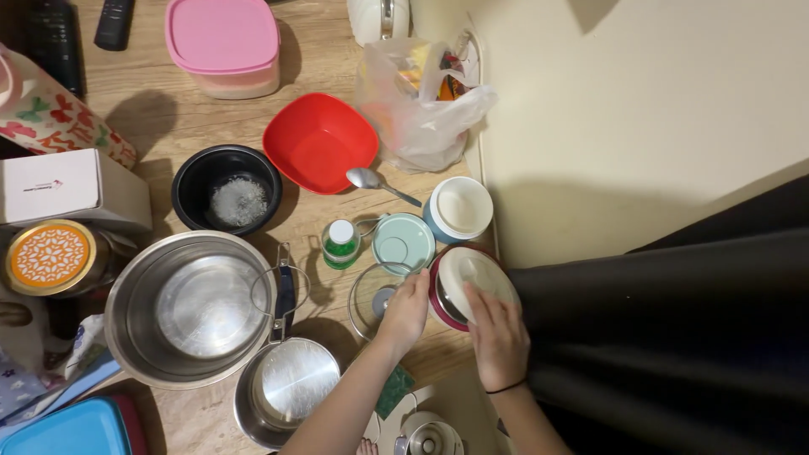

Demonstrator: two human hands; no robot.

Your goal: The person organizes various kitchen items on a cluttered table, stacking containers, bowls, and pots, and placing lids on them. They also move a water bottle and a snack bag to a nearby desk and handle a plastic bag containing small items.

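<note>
wooden tabletop (337, 50) against a cream wall, crowded with kitchenware. the right hand (499, 337) lies flat on a white lid (474, 278), fingers (484, 305) together and pressed down on its near half; the lid sits on a round container with a dark red rim (436, 295). the left hand (406, 310) curls loosely at the edge of a clear glass lid (371, 295), fingertips touching its rim (whether it grips or only rests, i cannot tell). just beyond those fingers stands a pale green lid (404, 242) and, left of it, a small green bottle with a white cap (340, 243). beyond the right fingers sits a blue cup with white inside (459, 208); a spoon (379, 184) lies farther off, by a red bowl (319, 141). far left of both hands: a white box with a small dark label (59, 187), a jar with an orange patterned lid (49, 255), a butterfly-printed bag (50, 114). a translucent plastic bag (421, 105) holding colourful packets sits at the wall
</note>
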